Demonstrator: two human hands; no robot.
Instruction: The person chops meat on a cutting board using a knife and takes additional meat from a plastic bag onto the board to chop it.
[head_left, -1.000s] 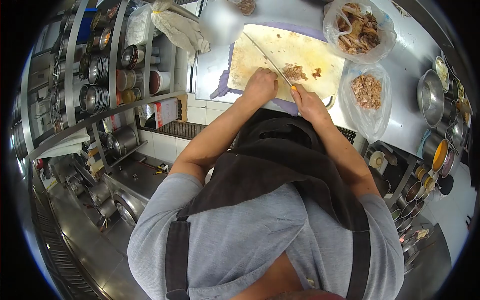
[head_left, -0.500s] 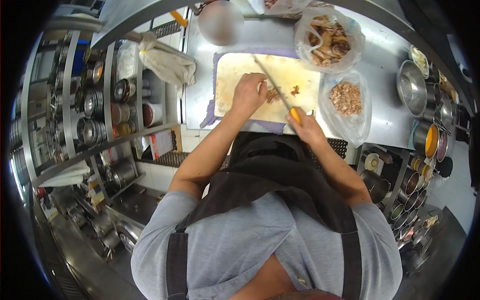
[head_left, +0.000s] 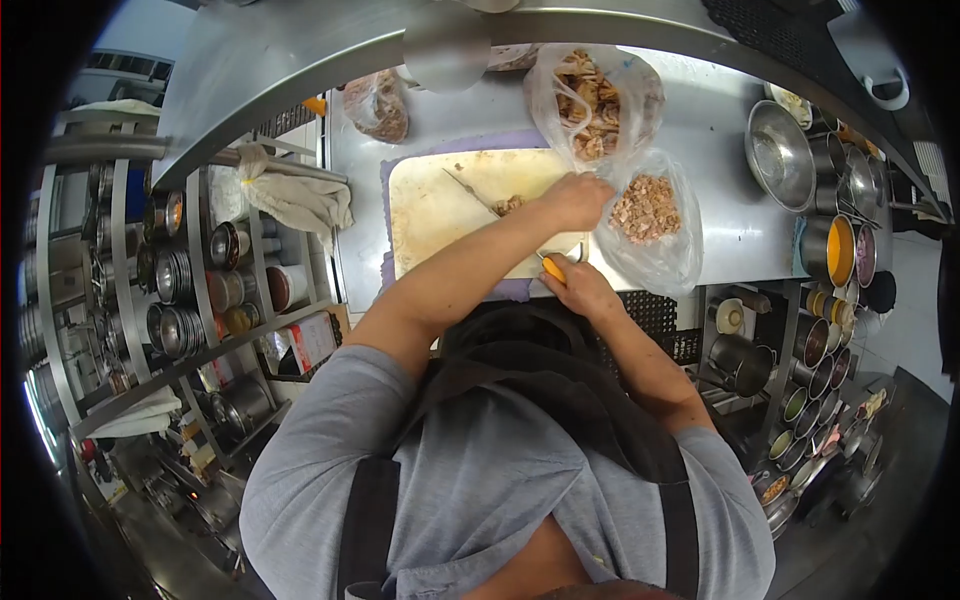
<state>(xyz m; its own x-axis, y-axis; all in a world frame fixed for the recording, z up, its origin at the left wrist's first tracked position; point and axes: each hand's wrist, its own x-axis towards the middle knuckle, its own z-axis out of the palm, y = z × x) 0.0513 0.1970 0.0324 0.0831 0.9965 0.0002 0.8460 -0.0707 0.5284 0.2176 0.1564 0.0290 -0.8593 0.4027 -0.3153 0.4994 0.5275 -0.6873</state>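
My right hand (head_left: 588, 292) grips the yellow handle of a kitchen knife (head_left: 553, 267) at the near right edge of the cutting board (head_left: 430, 220). The blade points up and left across the board, partly hidden under my left forearm. Over the board's right side, my left hand (head_left: 582, 203) has its fingers curled downward, close to a clear plastic bag (head_left: 672, 262) of chopped meat (head_left: 647, 210). Whatever those fingers hold is hidden. A small heap of chopped bits (head_left: 508, 205) lies beside the blade.
A bag of larger browned meat pieces (head_left: 590, 105) stands behind my left hand. Another filled bag (head_left: 378, 108) sits at the back left. A purple cloth (head_left: 388, 185) lies under the board. Metal bowls (head_left: 780, 155) line the right side, and a shelf bar (head_left: 560, 25) crosses overhead.
My left hand has moved right, from beside the chopped bits to the board's edge near the bags. The knife stays in my right hand, nearer the board's front edge. The view has shifted.
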